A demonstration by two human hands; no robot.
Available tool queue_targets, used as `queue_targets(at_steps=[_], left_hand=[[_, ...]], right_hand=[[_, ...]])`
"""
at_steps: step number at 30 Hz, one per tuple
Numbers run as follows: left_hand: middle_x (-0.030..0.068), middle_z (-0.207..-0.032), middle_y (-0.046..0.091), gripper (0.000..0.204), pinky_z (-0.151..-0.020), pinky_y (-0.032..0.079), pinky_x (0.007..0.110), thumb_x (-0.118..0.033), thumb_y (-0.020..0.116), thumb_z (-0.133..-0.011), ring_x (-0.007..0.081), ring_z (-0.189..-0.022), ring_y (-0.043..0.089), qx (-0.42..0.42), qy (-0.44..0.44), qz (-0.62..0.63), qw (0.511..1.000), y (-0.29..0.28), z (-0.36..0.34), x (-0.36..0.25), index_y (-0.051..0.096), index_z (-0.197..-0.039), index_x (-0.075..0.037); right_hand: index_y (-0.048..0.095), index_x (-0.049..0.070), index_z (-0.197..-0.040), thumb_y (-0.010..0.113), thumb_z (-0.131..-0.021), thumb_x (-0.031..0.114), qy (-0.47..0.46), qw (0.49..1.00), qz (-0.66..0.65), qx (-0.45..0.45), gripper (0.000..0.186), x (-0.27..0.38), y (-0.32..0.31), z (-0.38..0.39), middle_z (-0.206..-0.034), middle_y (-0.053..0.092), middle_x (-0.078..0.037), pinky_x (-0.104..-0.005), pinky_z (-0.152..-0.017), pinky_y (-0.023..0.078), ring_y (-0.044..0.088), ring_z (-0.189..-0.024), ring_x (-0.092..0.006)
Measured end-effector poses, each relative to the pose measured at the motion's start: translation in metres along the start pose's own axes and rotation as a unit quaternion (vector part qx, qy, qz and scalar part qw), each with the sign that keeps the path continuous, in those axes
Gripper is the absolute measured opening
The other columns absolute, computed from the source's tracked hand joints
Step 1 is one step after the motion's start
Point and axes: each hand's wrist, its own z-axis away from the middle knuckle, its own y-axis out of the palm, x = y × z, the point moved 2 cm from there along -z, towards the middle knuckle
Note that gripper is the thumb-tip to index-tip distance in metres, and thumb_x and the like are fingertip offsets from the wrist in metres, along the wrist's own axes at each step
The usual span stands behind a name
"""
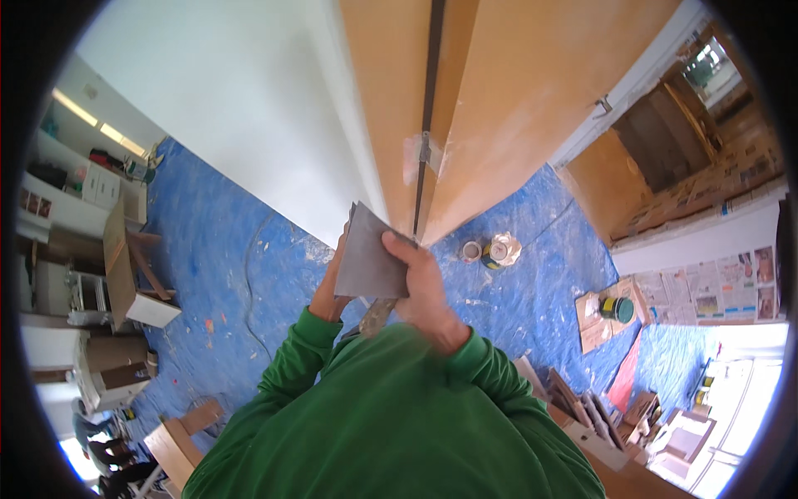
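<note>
A dark grey sheet of sandpaper (366,262) is held in front of my chest, its broad face turned up. My right hand (428,291) grips its right edge, with the thumb lying across the face. My left hand (327,291) is behind the left edge, mostly hidden by the sheet, its fingers out of sight. Just ahead stands a tan door panel (532,100) with a dark gap along its edge and a metal fitting (425,150) partway along. A white wall surface (224,108) meets the tan edge on the left.
Blue sheeting (208,274) covers the floor. Paint tins (497,252) stand beyond my right hand, and a green tin (617,308) sits on cardboard farther right. Wooden boards (133,283) and furniture line the left. Boards (573,403) lie at the lower right.
</note>
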Motion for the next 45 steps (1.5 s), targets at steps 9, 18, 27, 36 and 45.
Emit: queue_targets(at_steps=[9,18,27,36,45], left_hand=[[-0.0027,-0.06,0.046,0.049,-0.044,0.04,0.025,-0.057,0.041,-0.1,0.0099,-0.048,0.044,0.012,-0.071,0.035,0.997,-0.025,-0.003,-0.018,0.054,-0.085,-0.012],[0.0073,-0.087,0.068,0.027,-0.065,0.058,0.031,-0.023,0.066,-0.092,0.0175,-0.071,0.067,-0.109,-0.076,-0.19,0.973,-0.062,0.03,-0.02,0.065,-0.107,0.0],[0.01,-0.111,0.067,0.033,-0.083,0.055,0.034,-0.016,0.067,-0.091,0.0212,-0.094,0.066,-0.186,0.031,-0.068,0.98,-0.021,0.002,-0.036,0.061,-0.118,0.001],[0.012,-0.104,0.067,0.035,-0.076,0.055,0.033,-0.023,0.061,-0.097,0.0209,-0.088,0.068,-0.195,-0.017,-0.214,0.957,-0.068,0.005,-0.067,0.06,-0.114,0.007],[0.0093,-0.102,0.066,0.028,-0.079,0.053,0.031,-0.021,0.057,-0.097,0.0198,-0.088,0.066,-0.15,-0.047,-0.231,0.96,-0.091,0.003,-0.063,0.061,-0.109,0.004]], right_hand=[[0.056,-0.002,-0.127,0.06,-0.094,0.025,0.08,0.996,0.012,0.029,0.042,-0.018,-0.031,0.003,-0.113,0.065,-0.012,-0.0361,-0.091,0.052,0.065,-0.1,-0.0233],[0.063,0.001,-0.114,0.062,-0.095,0.022,-0.151,0.988,0.019,-0.031,0.028,0.034,-0.048,-0.012,-0.103,0.068,-0.007,-0.0307,-0.078,0.053,0.065,-0.089,-0.0158],[0.064,0.018,-0.127,0.065,-0.089,0.015,-0.489,0.675,0.549,-0.063,0.037,-0.008,-0.025,0.0,-0.103,0.065,-0.002,-0.0324,-0.069,0.053,0.06,-0.076,-0.0219],[0.066,0.024,-0.12,0.063,-0.08,0.008,-0.475,0.575,0.666,-0.005,0.043,-0.034,-0.075,-0.005,-0.092,0.065,-0.002,-0.0389,-0.065,0.052,0.063,-0.081,-0.0268],[0.073,0.005,-0.098,0.065,-0.087,0.034,-0.031,0.735,0.625,-0.262,0.032,-0.034,-0.279,-0.069,-0.083,0.071,-0.017,-0.0389,-0.061,0.053,0.069,-0.073,-0.03]])
